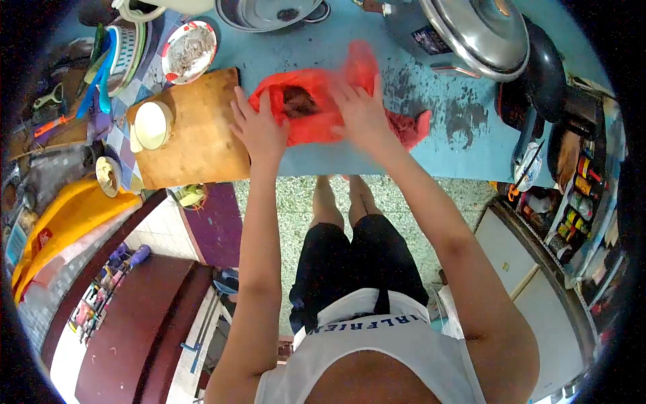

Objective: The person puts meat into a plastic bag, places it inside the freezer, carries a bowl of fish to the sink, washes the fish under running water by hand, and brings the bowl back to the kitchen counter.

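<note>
A red plastic bag (311, 133) lies opened out on the blue tabletop, with something dark brown (299, 101) showing in its mouth; I cannot make out what it is. My left hand (261, 131) is at the bag's left edge, fingers spread, beside the cutting board. Over the right part of the bag is my right hand (362, 118), its fingers apart and blurred by motion. A raised flap of the bag stands up behind that hand. Neither hand visibly grips anything.
Left of the bag is a wooden cutting board (202, 145) bearing a pale bowl (153, 125). Behind it sits a red-rimmed plate (206, 62). A metal pan (235, 20) stands at the back, and a large lidded pot (481, 40) at back right. Dark wet smears mark the tabletop (464, 114).
</note>
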The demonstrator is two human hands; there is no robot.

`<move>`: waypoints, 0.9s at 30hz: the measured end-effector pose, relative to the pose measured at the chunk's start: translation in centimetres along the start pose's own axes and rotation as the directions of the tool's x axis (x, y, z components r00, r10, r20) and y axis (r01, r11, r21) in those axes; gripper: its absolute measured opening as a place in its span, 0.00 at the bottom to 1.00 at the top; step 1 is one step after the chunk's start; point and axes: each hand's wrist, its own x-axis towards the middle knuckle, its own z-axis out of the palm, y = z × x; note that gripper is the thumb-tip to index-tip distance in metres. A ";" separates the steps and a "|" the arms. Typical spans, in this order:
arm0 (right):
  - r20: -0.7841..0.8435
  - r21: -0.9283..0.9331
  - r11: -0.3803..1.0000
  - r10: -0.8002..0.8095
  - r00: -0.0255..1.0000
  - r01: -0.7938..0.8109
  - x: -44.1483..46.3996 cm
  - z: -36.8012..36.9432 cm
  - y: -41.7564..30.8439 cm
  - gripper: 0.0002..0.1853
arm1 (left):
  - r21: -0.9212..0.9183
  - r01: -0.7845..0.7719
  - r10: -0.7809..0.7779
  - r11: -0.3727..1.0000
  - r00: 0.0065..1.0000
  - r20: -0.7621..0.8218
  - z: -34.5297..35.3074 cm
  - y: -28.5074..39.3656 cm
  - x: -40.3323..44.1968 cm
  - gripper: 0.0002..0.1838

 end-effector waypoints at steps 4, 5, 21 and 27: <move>0.017 0.152 0.975 0.161 0.987 -0.162 2.4 2.1 0.6 0.38 | -0.281 0.086 0.008 0.956 0.949 0.315 2.4 -0.9 0.8 0.44; 0.123 0.270 0.924 0.246 0.961 -0.271 2.8 2.3 0.4 0.39 | -0.280 0.087 0.007 0.956 0.948 0.319 3.1 -1.1 0.8 0.44; 0.026 0.284 0.926 0.253 0.967 -0.250 3.8 5.6 0.6 0.19 | -0.652 0.132 -0.002 0.747 0.981 0.196 4.4 -1.5 1.6 0.40; 0.039 0.463 0.828 0.336 0.941 -0.315 2.8 5.6 1.9 0.20 | -0.903 0.287 0.104 0.321 0.937 0.335 4.4 -2.1 1.3 0.34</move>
